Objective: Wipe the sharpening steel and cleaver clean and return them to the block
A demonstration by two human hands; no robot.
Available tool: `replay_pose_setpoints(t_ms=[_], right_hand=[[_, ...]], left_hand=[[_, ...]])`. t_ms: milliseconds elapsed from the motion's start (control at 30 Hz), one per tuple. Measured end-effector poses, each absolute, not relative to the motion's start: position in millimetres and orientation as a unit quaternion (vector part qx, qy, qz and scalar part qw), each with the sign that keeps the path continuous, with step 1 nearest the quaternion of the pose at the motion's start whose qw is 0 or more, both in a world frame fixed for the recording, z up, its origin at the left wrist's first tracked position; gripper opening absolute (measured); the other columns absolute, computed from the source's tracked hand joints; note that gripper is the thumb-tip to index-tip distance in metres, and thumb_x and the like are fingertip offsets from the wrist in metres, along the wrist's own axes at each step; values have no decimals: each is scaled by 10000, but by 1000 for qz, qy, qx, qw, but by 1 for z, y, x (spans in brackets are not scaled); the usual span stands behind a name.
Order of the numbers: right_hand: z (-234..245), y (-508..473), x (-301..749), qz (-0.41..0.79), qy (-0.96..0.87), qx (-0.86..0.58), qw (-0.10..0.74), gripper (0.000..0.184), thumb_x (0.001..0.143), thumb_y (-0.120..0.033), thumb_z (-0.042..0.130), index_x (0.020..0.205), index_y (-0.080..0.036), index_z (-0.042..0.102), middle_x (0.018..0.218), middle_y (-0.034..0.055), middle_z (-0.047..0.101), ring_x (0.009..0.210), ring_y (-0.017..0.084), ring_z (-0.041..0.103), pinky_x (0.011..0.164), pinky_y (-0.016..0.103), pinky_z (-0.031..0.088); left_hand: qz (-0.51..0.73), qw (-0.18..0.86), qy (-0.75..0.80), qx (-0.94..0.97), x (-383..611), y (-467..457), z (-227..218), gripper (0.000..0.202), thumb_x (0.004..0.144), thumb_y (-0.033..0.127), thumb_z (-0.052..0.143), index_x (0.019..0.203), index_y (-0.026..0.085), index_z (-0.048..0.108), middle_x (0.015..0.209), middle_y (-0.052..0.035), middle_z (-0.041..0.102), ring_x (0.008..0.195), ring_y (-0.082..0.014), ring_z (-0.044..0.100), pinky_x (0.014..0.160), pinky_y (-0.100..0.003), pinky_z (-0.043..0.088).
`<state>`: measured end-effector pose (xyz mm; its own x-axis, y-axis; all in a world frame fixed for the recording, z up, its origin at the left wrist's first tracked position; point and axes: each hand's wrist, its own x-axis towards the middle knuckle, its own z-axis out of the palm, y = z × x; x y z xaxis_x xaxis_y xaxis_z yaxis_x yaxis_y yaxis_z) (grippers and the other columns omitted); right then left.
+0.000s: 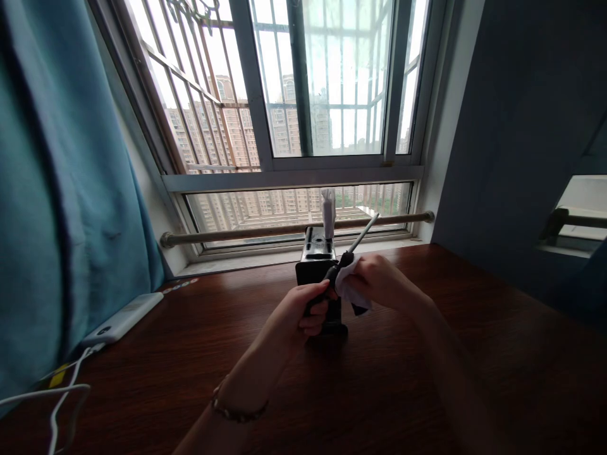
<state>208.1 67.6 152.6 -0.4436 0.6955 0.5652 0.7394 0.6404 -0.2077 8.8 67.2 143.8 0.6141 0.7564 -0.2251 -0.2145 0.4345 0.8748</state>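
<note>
My left hand [315,309] is closed round the black handle of a tool with a thin pale rod [364,233], which points up and to the right. I cannot tell its exact kind. A white tissue or cloth [351,287] is pinched in my right hand [379,278] and held against the tool's black middle part. Just behind both hands stands a black stand-like object [315,272], partly hidden by them. On its top is an upright white item [328,215], perhaps wrapped in thin plastic. A dark piece [359,309] shows below the cloth.
A white power strip [124,319] with white cables [71,395] lies at the left, beside a blue curtain [90,158]. The brown wooden table [227,316] reaches to the window sill. A metal rail [256,232] crosses in front of the barred window.
</note>
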Motion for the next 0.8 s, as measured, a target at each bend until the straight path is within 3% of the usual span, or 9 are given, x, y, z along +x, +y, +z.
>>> replay_pose_setpoints(t_ms=[233,367,500,667,800], right_hand=[[163,59,231,115,-869,-386,288,131,804,-157,548,755,-138,669,729,19,638,642,144,550,579,230,391],[163,57,255,167,-824,-408,356,153,802,-250,573,810,-158,695,726,17,652,636,163,576,549,234,421],[163,57,261,99,-761,-457,449,233,790,-359,591,748,-147,680,642,27,613,570,163,528,497,245,374],[158,56,209,81,-743,-463,477,398,800,-440,553,528,-151,525,485,6,433,465,113,374,445,253,239],[147,59,163,130,-698,-463,530,515,826,-505,506,449,-168,411,431,-4,327,439,101,316,450,265,228]], left_hand=[[302,733,314,523,13,63,136,362,740,448,684,788,104,582,459,84,325,326,3,156,326,-141,79],[331,685,334,557,11,60,141,433,665,515,723,753,117,576,438,88,319,320,-7,179,318,-152,105],[387,592,373,601,11,59,144,448,660,555,680,740,129,568,425,80,328,318,-34,218,314,-176,144],[445,365,414,705,12,56,138,308,794,431,557,757,132,622,553,-1,513,489,-113,451,447,-215,309],[466,252,419,738,12,53,134,85,736,186,514,695,149,580,610,5,555,600,-128,477,545,-225,335]])
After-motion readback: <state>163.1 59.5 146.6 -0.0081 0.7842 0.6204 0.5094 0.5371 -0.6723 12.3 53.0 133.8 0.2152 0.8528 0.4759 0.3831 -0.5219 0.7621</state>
